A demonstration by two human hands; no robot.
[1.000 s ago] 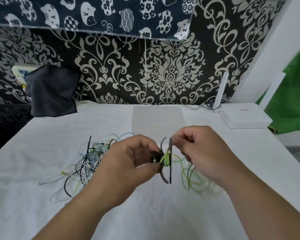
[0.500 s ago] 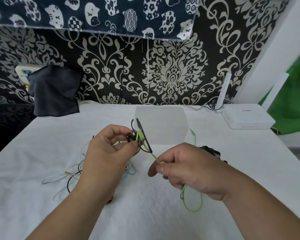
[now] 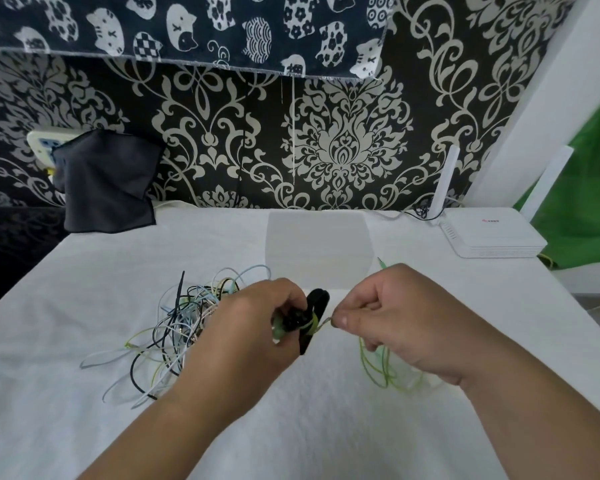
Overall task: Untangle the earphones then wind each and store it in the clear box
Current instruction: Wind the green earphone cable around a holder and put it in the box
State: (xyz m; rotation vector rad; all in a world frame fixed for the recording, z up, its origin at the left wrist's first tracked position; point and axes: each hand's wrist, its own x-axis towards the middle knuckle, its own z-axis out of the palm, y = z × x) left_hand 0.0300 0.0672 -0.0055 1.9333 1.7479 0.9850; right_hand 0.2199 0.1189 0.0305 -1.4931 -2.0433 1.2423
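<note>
My left hand (image 3: 257, 327) grips a black winder (image 3: 314, 313) with green earphone cable wrapped round its middle. My right hand (image 3: 392, 317) pinches the green cable (image 3: 378, 368) just right of the winder; loose green loops hang below that hand and the jack tip (image 3: 381, 263) sticks up behind it. A tangle of black, white, pale blue and yellow-green earphone cables (image 3: 174, 330) lies on the white cloth to the left of my left hand. The clear box (image 3: 319, 244) stands behind my hands, near the wall.
A white router (image 3: 492, 237) with antennas sits at the back right. A dark grey cloth (image 3: 104, 181) hangs over a wall socket at the back left. The table (image 3: 326, 427) has a white towel cover; its left edge drops into dark space.
My left hand with the winder has come down and right, toward the table. My right hand has moved up and right, close beside the winder, with the green cable in its pinch.
</note>
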